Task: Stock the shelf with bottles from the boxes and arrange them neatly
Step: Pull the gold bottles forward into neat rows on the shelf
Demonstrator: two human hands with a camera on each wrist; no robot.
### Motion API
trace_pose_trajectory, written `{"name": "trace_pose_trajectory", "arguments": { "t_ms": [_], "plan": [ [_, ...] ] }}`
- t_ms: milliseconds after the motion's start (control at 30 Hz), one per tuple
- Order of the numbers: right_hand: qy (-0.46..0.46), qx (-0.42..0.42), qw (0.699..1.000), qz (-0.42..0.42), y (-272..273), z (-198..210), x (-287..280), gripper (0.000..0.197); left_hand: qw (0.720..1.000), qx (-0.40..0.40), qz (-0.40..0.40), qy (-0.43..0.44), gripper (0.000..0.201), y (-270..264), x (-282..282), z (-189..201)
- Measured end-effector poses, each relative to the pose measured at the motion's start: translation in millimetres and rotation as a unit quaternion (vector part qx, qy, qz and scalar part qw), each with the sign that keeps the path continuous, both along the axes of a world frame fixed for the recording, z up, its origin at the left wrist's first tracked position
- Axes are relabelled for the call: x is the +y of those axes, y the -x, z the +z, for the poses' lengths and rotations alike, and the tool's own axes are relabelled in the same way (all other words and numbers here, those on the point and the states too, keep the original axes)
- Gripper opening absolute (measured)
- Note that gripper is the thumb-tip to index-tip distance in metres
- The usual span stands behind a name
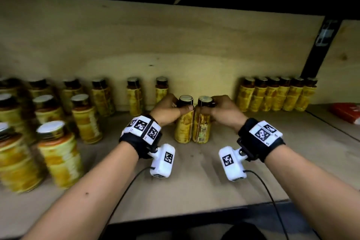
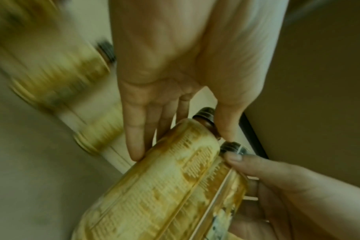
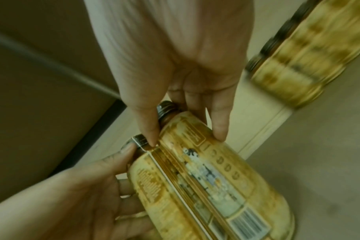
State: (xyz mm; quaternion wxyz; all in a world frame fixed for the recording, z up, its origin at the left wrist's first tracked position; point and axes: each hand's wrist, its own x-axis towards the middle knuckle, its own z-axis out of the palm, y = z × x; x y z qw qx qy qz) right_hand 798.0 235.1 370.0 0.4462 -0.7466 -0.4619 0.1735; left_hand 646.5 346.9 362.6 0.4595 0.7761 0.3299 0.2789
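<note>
Two yellow-labelled bottles with dark caps stand upright and touching in the middle of the wooden shelf (image 1: 194,181). My left hand (image 1: 175,106) grips the left bottle (image 1: 184,122) near its neck. In the left wrist view the left hand (image 2: 181,146) has its fingers along the left bottle (image 2: 154,194) and its thumb at the cap. My right hand (image 1: 212,107) grips the right bottle (image 1: 202,124) the same way. The right wrist view shows the right hand (image 3: 186,139) with thumb and fingers round the shoulder of the right bottle (image 3: 216,178), barcode facing the camera.
A spaced row of bottles (image 1: 134,97) lines the back wall to the left, and a blurred cluster (image 1: 58,152) stands at front left. A tight row (image 1: 276,95) stands at back right beside a black post (image 1: 319,48). A red pack (image 1: 346,113) lies far right.
</note>
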Motion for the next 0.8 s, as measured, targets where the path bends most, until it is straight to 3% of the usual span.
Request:
{"name": "trace_pose_trajectory", "arguments": {
  "t_ms": [133, 367, 600, 800],
  "plan": [
    [0.011, -0.019, 1.000, 0.017, 55, -3, 32, 0.039, 0.996, -0.008, 0.075, -0.046, 0.048, 52, 8, -2],
    [-0.009, -0.051, 0.999, -0.012, 122, -5, 74, 0.040, 0.958, 0.097, 0.215, -0.162, 0.052, 104, 30, -5],
    [-0.003, -0.100, 0.995, -0.010, 115, 0, 73, 0.040, 0.959, 0.107, 0.224, -0.139, 0.049, 107, 32, -4],
    [-0.018, -0.094, 0.995, -0.013, 111, -9, 83, 0.045, 0.960, 0.080, 0.242, -0.116, 0.050, 108, 48, -8]
  ]
}}
